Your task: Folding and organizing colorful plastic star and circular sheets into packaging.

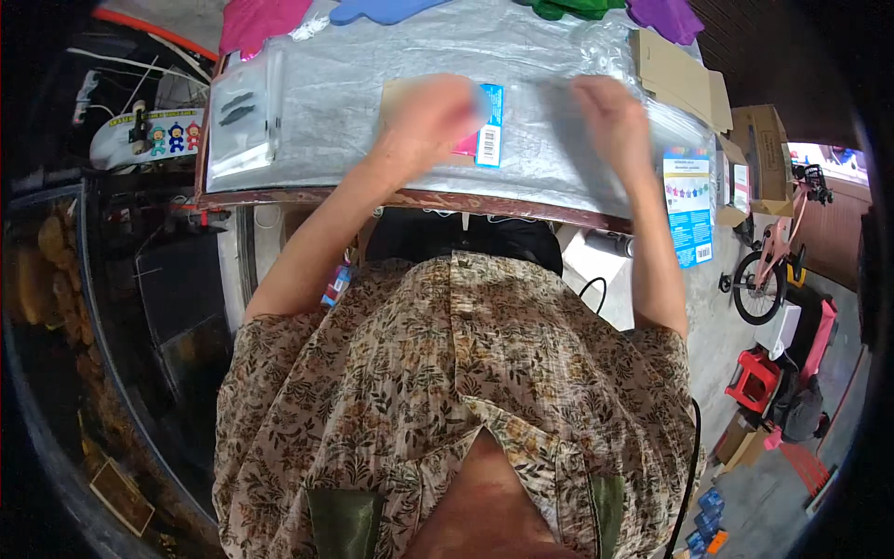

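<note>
My left hand (430,116) is over a flat package with a blue and white panel (490,130) and a pink part, near the table's front edge. Motion smears its fingertips, so I cannot see whether they grip the package. A tan, card-like piece (395,93) shows beside that hand. To the right, apart from the package, my right hand (612,121) hovers over the silvery table cover (335,112). Its fingers look bent but are blurred, and nothing plainly shows in them. Clear plastic (601,47) lies crumpled beyond it.
Clear bags with dark strips (244,116) lie at the table's left. Pink (264,23), blue (386,9), green (568,7) and purple (666,19) pieces line the far edge. Cardboard (684,79) and a blue-white package (687,205) are at the right; a small bicycle (764,270) stands beyond.
</note>
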The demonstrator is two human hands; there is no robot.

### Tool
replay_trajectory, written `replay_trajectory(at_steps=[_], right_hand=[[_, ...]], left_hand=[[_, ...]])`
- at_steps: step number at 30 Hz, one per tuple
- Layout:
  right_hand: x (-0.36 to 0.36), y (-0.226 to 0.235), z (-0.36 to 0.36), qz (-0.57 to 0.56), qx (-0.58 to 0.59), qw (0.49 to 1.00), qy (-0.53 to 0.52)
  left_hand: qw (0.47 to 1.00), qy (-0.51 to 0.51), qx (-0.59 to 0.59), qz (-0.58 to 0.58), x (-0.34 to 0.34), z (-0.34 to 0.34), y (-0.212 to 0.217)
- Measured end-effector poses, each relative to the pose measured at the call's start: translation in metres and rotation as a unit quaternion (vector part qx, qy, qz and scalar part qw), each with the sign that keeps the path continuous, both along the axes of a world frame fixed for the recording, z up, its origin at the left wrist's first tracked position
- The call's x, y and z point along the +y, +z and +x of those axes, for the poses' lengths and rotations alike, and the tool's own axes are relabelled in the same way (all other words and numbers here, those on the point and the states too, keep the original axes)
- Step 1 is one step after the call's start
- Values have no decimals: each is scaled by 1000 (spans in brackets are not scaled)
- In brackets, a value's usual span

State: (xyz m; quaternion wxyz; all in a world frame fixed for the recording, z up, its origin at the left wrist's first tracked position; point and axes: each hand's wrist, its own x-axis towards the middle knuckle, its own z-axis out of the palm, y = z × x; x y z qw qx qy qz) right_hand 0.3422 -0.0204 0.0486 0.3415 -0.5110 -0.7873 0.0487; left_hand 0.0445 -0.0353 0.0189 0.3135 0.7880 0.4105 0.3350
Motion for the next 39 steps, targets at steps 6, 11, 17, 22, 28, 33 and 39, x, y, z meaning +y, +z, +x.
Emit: replay_trajectory(at_steps=[6, 11, 17, 22, 28, 33, 39], right_hand=[[7, 28, 126, 38, -54, 995, -81], [9, 14, 136, 83, -83, 987, -108], [-21, 33, 47, -128, 161, 971, -124], [-12, 24, -41, -400, 409, 820, 18], [27, 30, -54, -443, 462, 768, 33], [32, 25, -57, -449, 549, 705, 12], [21, 43, -69, -433, 515, 739, -37]], left_hand=[[965, 49, 198, 165, 45, 7, 15], [970, -16, 241, -29, 70, 8, 34], [933, 15, -85, -350, 83, -8, 46], [835, 43, -316, -448, 83, -1, 44], [832, 103, -342, -424, 88, 3, 43], [811, 173, -344, -440, 79, 10, 48], [816, 172, -355, -422, 66, 7, 44]])
